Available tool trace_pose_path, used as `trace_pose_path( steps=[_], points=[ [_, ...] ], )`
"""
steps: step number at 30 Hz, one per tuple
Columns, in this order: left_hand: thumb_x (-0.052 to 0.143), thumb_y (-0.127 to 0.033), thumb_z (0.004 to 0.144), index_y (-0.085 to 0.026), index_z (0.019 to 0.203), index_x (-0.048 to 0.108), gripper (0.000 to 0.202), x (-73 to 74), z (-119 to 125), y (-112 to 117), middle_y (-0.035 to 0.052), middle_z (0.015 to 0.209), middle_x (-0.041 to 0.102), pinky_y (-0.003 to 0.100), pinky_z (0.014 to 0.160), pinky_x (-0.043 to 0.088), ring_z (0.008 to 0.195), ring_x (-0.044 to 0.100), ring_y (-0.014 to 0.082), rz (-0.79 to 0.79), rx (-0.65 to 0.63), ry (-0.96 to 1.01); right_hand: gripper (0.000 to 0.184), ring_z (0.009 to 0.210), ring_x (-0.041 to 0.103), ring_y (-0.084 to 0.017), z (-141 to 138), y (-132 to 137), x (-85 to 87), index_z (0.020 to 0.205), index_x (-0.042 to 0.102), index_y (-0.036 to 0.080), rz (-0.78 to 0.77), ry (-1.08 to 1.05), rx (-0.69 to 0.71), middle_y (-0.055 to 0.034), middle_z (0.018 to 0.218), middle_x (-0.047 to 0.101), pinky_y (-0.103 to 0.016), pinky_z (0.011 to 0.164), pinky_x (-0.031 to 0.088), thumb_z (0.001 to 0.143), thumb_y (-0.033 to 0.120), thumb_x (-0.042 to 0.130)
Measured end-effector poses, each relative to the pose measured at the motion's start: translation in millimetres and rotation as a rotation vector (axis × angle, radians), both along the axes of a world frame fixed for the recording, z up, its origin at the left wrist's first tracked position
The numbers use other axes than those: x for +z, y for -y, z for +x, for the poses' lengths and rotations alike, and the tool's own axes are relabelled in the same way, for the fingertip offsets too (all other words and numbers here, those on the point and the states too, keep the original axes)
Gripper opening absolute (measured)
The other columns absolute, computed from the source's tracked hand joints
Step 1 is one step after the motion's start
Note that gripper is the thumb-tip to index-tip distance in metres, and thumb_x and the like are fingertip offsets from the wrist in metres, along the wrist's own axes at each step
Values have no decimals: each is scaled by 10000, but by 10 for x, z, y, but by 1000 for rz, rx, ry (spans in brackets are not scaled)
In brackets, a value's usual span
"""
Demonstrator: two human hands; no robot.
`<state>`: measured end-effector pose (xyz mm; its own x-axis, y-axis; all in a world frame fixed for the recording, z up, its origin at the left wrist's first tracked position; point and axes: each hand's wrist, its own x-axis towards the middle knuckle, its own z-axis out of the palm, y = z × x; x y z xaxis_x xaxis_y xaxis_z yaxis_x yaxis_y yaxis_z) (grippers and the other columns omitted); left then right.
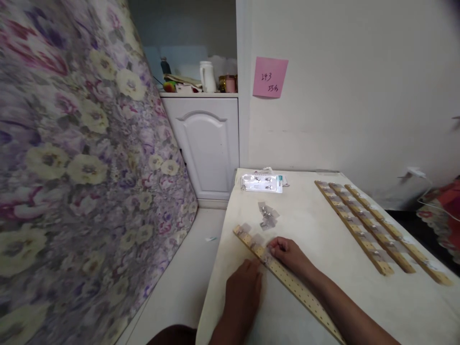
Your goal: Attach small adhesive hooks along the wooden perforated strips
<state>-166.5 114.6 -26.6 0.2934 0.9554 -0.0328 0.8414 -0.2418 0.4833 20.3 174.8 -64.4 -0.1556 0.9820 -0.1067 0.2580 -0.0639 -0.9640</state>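
Head: right fingers (278, 244), left fingers (252, 267) at perforated strip (300, 293)

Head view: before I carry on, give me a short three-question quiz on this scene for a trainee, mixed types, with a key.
1. Count: how many perforated strips lie side by side on the right part of the table?
2. True or false: the pink note lies flat on the table.
3. Choose: which is nearer the loose clear pieces, the left hand or the right hand?

Key: 1. Three. 2. False; it is on the wall. 3. The right hand.
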Motion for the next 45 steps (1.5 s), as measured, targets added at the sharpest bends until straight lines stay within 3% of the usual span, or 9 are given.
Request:
trace_pose_path(
  steps=[8,21,29,45],
  points=[
    [315,-173,903,-232,1323,459,448,-17,15,18,58,1075,625,281,824,450,970,588,181,13,-19,-84,156,545,461,-107,0,22,0,795,618,156,-23,-43,-29,30,608,542,-231,532,343,745,294,565],
    [325,-121,875,-234,1324,464,484,-57,20,11,74,1058,624,309,787,460,948,589,212,46,-45,-156,113,507,437,-101,-28,43,37,762,615,172,-20,7,-68,43,555,518,-225,500,320,722,258,552],
    [339,-116,877,-221,1323,462,475,-43,25,4,80,1042,620,303,778,455,922,584,204,50,-66,-195,146,418,334,-72,-50,42,79,761,594,170,-53,-12,-64,76,492,436,-219,447,281,720,306,560],
    [327,-119,891,-240,1335,446,476,-66,27,10,79,1051,619,292,786,448,934,581,201,49,-60,-182,166,419,353,-78,-39,57,95,758,589,180,-65,-39,-45,71,498,448,-224,440,276,709,338,574]
  ],
)
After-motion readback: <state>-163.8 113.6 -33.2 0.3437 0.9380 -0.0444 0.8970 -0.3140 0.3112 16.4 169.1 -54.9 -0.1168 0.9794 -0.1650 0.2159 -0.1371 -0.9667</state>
